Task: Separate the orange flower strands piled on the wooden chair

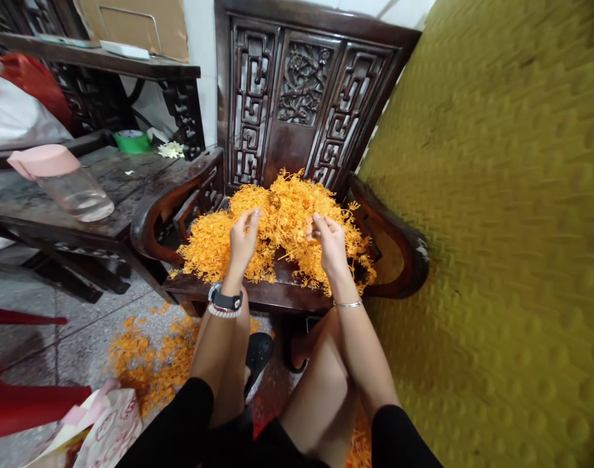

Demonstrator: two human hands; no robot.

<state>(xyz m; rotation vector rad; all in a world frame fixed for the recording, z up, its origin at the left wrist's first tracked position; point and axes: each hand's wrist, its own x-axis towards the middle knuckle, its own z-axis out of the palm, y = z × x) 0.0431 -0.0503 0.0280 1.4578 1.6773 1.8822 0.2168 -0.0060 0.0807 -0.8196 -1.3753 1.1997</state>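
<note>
Carved dark-wood armchair [291, 151], at twelve o'clock, bears the orange plastic-looking flower sprigs [288, 218]; left hand [242, 240] at eleven and right hand [332, 244] at one stand apart, fingertips drawn close (whether on anything, I cannot tell); a light touch at the stems should spare the tips

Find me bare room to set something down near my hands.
Try the dark wooden side table, between the clear pink-lidded bottle and the curved brown armrest. A small wedge of glossy brown wooden seat also shows between orange, spidery heaps. It's crowded elsewhere there: those heaps cover most of the seat, beneath your left hand and right hand.
</note>
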